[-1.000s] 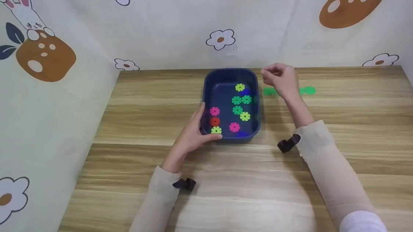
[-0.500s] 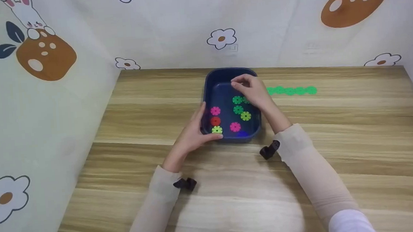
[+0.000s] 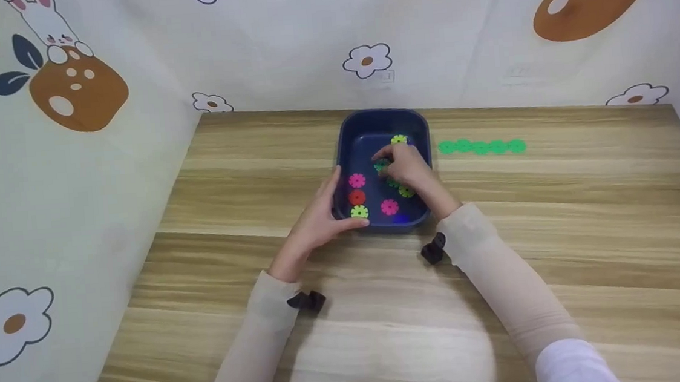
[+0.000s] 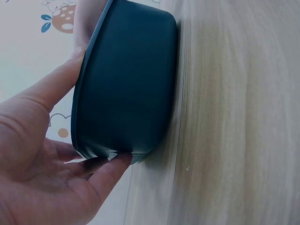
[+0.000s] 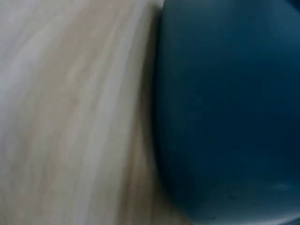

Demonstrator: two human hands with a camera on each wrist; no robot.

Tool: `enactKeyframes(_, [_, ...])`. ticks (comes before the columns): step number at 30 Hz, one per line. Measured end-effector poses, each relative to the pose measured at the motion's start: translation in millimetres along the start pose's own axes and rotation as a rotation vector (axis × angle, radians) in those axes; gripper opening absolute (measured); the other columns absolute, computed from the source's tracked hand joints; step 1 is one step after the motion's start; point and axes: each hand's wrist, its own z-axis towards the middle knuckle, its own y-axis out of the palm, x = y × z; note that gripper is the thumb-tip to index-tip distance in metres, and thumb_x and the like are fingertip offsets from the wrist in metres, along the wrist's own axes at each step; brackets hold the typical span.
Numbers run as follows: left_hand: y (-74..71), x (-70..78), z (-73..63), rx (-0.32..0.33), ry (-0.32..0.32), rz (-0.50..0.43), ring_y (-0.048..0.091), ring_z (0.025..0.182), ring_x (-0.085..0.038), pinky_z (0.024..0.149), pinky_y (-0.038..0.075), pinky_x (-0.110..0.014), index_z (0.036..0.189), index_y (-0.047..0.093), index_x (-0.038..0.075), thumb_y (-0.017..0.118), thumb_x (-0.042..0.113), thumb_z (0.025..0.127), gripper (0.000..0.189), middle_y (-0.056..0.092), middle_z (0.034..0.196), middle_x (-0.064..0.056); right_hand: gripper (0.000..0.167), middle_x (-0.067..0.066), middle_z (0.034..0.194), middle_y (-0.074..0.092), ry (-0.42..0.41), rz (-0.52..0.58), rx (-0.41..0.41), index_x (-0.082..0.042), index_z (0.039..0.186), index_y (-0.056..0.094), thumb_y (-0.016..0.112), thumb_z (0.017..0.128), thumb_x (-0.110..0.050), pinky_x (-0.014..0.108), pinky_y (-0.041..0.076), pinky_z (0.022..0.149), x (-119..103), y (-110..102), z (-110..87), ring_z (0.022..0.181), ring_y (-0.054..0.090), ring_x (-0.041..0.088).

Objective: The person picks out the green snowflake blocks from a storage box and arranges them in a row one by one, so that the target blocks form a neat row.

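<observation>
A dark blue plastic bin (image 3: 365, 122) stands on the wooden table, with several notched snowflake discs inside. My left hand (image 3: 317, 222) holds the bin's near left corner, thumb along the near rim and fingers on the left wall. The left wrist view shows this hand (image 4: 51, 164) against the bin's outer side (image 4: 126, 79). Inside the bin, my right hand (image 3: 406, 164) has its fingers curled about a green snowflake disc (image 3: 380, 165), partly hidden by them. Only the bin's outer wall (image 5: 234, 103) and table appear in the right wrist view.
To the right of the bin lies a row of linked green discs (image 3: 481, 147). Pink (image 3: 357, 180), red (image 3: 357, 197) and yellow discs (image 3: 359, 212) line the bin's left side; another pink disc (image 3: 389, 206) lies nearby. A patterned cloth (image 3: 280, 44) hangs behind the table.
My right hand has moved left from beside the green row into the bin, then down to the green discs. One green disc has shifted slightly left. My left hand stays on the bin.
</observation>
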Motion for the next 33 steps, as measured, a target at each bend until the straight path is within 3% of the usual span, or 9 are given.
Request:
enactKeyframes(5, [-0.1,-1.4,0.5,-0.001,-0.003,-0.003,0.015,0.156,-0.030,0.126,0.018,-0.049,0.162,0.010,0.017,0.085,0.031,0.079,0.112,0.011,0.169,-0.009,0.032,0.017,0.128,0.066,-0.018,-0.060,-0.022,-0.004,0.120,0.071,0.070,0.088,-0.001,0.045,0.049,0.106,1,6,1.1,0.117,0.059,0.029])
enactKeyframes(11, [-0.6,-2.8,0.6,0.003,0.012,0.008,0.015,0.155,-0.030,0.126,0.018,-0.048,0.162,0.010,0.015,0.085,0.032,0.079,0.113,0.011,0.169,-0.011,0.029,0.017,0.109,0.070,-0.052,-0.118,-0.050,-0.002,0.116,0.070,0.071,0.087,0.001,0.040,0.055,0.092,1,11,1.4,0.097,0.062,0.026])
enactKeyframes(15, [-0.1,-3.2,1.2,0.003,0.020,-0.004,0.016,0.155,-0.030,0.126,0.018,-0.048,0.162,0.010,0.014,0.085,0.030,0.079,0.112,0.011,0.169,-0.011,0.023,0.014,0.105,0.071,-0.044,-0.128,-0.063,-0.004,0.111,0.072,0.072,0.088,-0.002,0.038,0.056,0.089,1,12,1.8,0.092,0.061,0.023])
enactKeyframes(19, [0.6,-3.2,1.8,-0.002,0.016,-0.007,0.015,0.155,-0.030,0.126,0.018,-0.048,0.162,0.010,0.015,0.085,0.030,0.080,0.112,0.011,0.169,-0.010,0.019,0.013,0.103,0.069,-0.040,-0.094,-0.064,-0.005,0.105,0.070,0.074,0.086,-0.004,0.035,0.055,0.086,2,11,1.3,0.091,0.060,0.022])
enactKeyframes(25, [0.8,-2.6,1.9,-0.007,-0.009,0.002,0.013,0.156,-0.031,0.126,0.019,-0.050,0.162,0.009,0.018,0.084,0.032,0.080,0.112,0.010,0.169,-0.008,0.007,0.009,0.090,0.068,-0.098,0.005,0.002,-0.005,0.093,0.070,0.071,0.087,-0.003,0.025,0.048,0.069,2,9,0.0,0.078,0.058,0.017])
enactKeyframes(33, [1.1,-3.3,1.7,-0.006,0.001,0.001,0.014,0.156,-0.032,0.126,0.018,-0.052,0.162,0.008,0.017,0.084,0.031,0.081,0.112,0.009,0.169,-0.009,0.010,0.011,0.096,0.073,-0.110,0.052,0.020,-0.006,0.098,0.073,0.065,0.093,-0.007,0.030,0.052,0.077,3,7,-0.1,0.082,0.062,0.018])
